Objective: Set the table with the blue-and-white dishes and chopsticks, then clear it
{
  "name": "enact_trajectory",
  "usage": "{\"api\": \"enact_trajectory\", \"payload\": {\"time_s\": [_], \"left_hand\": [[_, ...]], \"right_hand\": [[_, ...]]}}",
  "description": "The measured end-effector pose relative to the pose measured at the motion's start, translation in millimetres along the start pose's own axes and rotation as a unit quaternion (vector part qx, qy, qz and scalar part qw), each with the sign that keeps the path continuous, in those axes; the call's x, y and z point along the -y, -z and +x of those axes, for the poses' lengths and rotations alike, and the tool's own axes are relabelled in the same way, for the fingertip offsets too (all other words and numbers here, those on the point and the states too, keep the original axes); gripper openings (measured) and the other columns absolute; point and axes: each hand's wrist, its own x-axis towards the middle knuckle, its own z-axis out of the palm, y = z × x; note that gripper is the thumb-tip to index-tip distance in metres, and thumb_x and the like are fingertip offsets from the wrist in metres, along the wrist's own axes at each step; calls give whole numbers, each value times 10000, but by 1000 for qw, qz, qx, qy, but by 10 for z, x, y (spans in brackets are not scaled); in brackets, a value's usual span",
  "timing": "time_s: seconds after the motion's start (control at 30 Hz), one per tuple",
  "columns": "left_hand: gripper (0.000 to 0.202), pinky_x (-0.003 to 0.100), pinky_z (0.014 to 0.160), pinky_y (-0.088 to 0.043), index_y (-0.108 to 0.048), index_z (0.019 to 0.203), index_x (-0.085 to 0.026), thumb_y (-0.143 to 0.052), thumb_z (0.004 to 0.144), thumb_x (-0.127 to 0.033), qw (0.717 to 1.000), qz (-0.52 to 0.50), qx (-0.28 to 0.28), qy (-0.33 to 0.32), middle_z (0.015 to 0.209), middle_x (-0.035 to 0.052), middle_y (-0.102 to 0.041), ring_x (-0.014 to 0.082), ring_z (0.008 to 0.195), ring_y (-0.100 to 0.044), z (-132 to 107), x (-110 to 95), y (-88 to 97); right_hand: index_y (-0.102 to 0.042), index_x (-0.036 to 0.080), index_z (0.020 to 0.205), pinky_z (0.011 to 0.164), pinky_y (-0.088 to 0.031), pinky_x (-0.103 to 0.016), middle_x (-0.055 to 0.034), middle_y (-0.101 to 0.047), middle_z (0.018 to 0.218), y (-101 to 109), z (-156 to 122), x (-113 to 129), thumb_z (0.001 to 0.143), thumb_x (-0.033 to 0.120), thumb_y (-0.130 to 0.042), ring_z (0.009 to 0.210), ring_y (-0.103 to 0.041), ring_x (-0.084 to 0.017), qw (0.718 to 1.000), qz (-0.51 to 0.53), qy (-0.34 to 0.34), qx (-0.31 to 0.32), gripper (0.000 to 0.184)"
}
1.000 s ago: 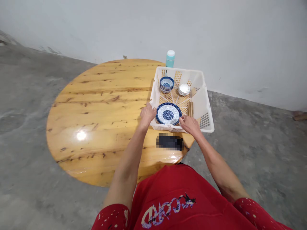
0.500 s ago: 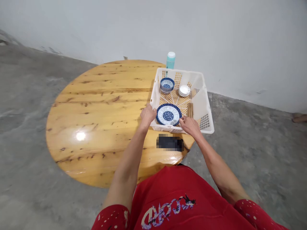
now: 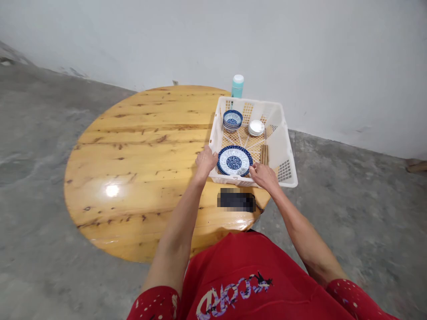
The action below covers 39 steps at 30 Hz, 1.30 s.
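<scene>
A white plastic basket (image 3: 289, 146) stands at the right side of the round wooden table, partly over its edge. My left hand (image 3: 206, 160) is closed on its left rim near the front corner. My right hand (image 3: 264, 174) is closed over the front rim, with its fingertips beside a blue-and-white plate (image 3: 234, 161). That plate lies at the front of the basket, apparently on top of others. Behind it are a stack of blue-patterned bowls (image 3: 232, 119) and a stack of small white dishes (image 3: 256, 127). A bundle of wooden chopsticks (image 3: 264, 154) lies to the right of the plate.
The glossy table (image 3: 133, 164) stretches out to the left. Just behind the basket stands a light-blue bottle (image 3: 237, 86) with a white cap. A dark, blurred-out object (image 3: 236, 200) with a cord lies in front of the basket. A grey wall (image 3: 200, 40) rises behind the table.
</scene>
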Motion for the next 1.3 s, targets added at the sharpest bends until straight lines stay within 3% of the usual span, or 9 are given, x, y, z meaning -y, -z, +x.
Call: {"api": "enact_trajectory", "payload": {"time_s": [1.3], "left_hand": [[411, 433, 885, -492, -505, 1245, -153, -442, 892, -354, 1000, -11, 6, 1, 1166, 201, -673, 341, 1118, -628, 18, 5, -4]], "right_hand": [[-681, 174, 1043, 753, -409, -293, -153, -727, 1022, 22, -11, 13, 982, 407, -319, 965, -661, -267, 1000, 3, -10, 10, 434]]}}
